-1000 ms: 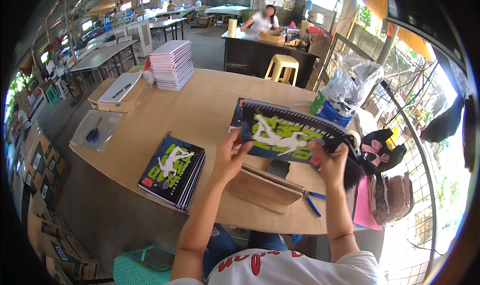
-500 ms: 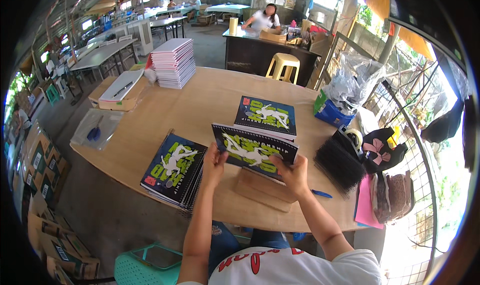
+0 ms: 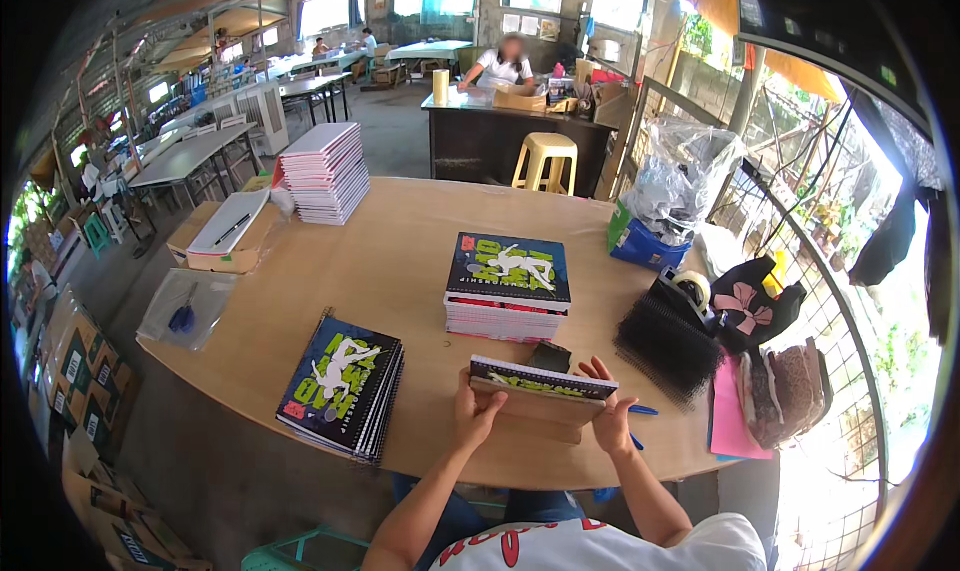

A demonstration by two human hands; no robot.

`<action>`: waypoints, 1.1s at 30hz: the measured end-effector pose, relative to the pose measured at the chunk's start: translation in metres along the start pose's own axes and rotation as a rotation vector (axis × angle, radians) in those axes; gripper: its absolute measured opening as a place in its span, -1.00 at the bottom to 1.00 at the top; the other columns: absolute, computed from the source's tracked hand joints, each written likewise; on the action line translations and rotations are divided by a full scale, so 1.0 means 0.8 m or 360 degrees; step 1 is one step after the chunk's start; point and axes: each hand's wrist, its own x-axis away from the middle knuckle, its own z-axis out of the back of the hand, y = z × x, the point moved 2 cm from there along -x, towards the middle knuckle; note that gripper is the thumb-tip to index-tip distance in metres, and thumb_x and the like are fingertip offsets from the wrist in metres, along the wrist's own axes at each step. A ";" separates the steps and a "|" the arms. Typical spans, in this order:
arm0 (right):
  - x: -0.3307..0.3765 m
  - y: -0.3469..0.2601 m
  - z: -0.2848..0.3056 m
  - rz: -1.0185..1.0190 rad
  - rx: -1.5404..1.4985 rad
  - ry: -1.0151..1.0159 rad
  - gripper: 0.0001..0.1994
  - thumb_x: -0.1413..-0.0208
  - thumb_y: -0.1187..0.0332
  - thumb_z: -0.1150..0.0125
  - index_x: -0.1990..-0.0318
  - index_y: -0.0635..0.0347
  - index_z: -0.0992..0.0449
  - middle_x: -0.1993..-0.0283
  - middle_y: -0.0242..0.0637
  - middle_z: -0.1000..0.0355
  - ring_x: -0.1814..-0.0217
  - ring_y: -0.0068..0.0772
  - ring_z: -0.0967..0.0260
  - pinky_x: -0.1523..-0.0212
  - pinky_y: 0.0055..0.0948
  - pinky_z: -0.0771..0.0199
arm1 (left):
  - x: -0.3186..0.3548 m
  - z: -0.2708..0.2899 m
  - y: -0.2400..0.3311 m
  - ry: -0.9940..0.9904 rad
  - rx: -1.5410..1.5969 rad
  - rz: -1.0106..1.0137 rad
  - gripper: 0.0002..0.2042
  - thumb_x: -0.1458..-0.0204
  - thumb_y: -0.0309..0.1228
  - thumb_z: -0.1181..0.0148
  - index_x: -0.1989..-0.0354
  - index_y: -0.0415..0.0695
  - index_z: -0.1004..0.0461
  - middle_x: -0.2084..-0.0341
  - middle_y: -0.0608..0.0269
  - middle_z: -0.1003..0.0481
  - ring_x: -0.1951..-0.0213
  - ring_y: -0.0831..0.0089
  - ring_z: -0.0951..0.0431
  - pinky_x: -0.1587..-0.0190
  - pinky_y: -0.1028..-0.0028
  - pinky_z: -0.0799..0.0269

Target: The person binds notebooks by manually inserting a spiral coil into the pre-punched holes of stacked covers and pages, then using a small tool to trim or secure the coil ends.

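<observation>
A notebook (image 3: pixel 540 375) with a dark, green-lettered cover is tipped steeply, its long edge toward me, above a brown wooden block (image 3: pixel 545 419). My left hand (image 3: pixel 480 407) grips its left end, thumb in front. At its right end is my right hand (image 3: pixel 612 413), fingers and thumb spread, apparently touching the edge. Just behind the notebook sits a small black object (image 3: pixel 550 357), partly hidden. A stack of matching notebooks (image 3: pixel 508 281) stands beyond it. To the left lies a pile of notebooks with black coils (image 3: pixel 345 381).
Black binding coils (image 3: pixel 665 336), a tape roll (image 3: pixel 694 289) and a patterned pouch (image 3: pixel 785 396) crowd the table's right side. Blue pens (image 3: pixel 643 411) lie by my right hand. White-paged stacks (image 3: pixel 325 174) and scissors on plastic (image 3: pixel 182 317) are left. A person (image 3: pixel 505 66) sits at a far desk.
The notebook has come down and toward me, tilting from cover-facing to nearly edge-on. My right hand's fingers have spread from their grip. The head view has shifted, revealing more of the middle stack.
</observation>
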 end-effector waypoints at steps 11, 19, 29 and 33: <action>-0.031 -0.027 0.135 0.0310 0.2827 0.0512 -0.83 0.10 0.43 -0.40 0.31 0.18 -0.58 0.13 -0.26 -0.38 0.03 -0.12 -0.35 0.02 -0.13 -0.33 | -0.002 -0.156 0.160 -0.0207 -0.1909 -0.1146 -0.31 -0.08 0.00 -0.28 -0.31 -0.15 -0.31 -0.21 0.01 -0.34 -0.23 0.13 -0.37 -0.37 -0.07 0.05; -0.055 -0.063 0.139 0.0538 0.2368 0.0178 -0.78 0.07 0.60 -0.30 0.19 0.31 -0.55 0.01 -0.09 -0.41 0.03 -0.03 -0.47 0.07 -0.23 -0.55 | -0.029 -0.208 0.103 -0.0463 -0.2027 -0.1019 -0.72 -0.09 -0.25 -0.22 0.07 -0.09 -0.48 0.19 0.27 -0.52 0.09 0.34 -0.50 -0.17 0.09 -0.18; -0.041 -0.150 0.066 0.0323 0.1832 -0.0251 -0.70 -0.09 0.66 -0.19 0.04 0.22 -0.64 0.30 -0.17 -0.46 0.35 -0.16 -0.45 0.34 -0.32 -0.46 | -0.037 -0.173 0.151 -0.0386 -0.1694 -0.1039 -0.56 -0.02 -0.17 -0.37 -0.08 0.01 -0.51 0.21 0.29 -0.56 0.09 0.25 -0.55 -0.08 0.15 -0.33; -0.035 -0.150 0.045 0.0102 0.1408 -0.0180 -0.75 -0.15 0.61 -0.24 0.04 0.21 -0.67 0.37 -0.26 -0.48 0.37 -0.47 -0.43 0.33 -0.48 -0.46 | -0.040 -0.160 0.131 -0.0542 -0.1526 -0.0859 -0.78 -0.06 -0.32 -0.35 0.13 -0.02 -0.59 0.30 0.31 -0.56 0.20 0.26 -0.57 0.01 0.22 -0.38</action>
